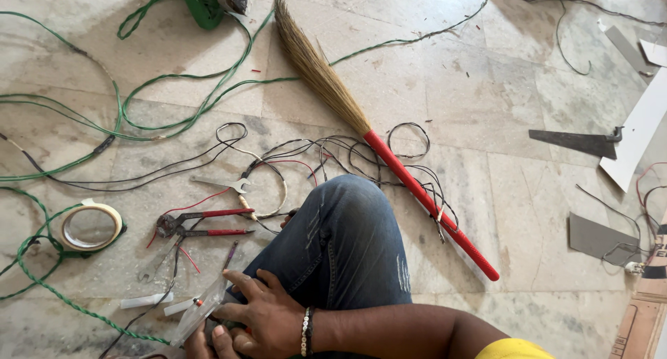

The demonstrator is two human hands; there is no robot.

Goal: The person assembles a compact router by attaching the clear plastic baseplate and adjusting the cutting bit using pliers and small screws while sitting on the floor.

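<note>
The person sits on the marble floor [486,102] with one jeans-clad knee [344,220] raised, and both hands meet low at the bottom edge of the view, just left of that knee. The right hand [267,317], wearing a beaded bracelet [304,331], lies over a clear plastic strip [201,310], its fingers [243,281] curled loosely together along the strip's upper end, with the thumb side hidden. The left hand [208,341] shows only a few fingertips under the strip's lower end, so whether they pinch it cannot be told. The strip's long axis runs diagonally, from lower left near the bottom edge up and right toward the knee, and a small red piece [199,303] sits on it just beside the right fingers. Red-handled pliers [198,223] lie on the floor above the hands, nearer the left hand's side, handles pointing right; a tape roll [90,227] rests farther left, and a red-handled broom [389,157] lies well apart beyond the knee.
</note>
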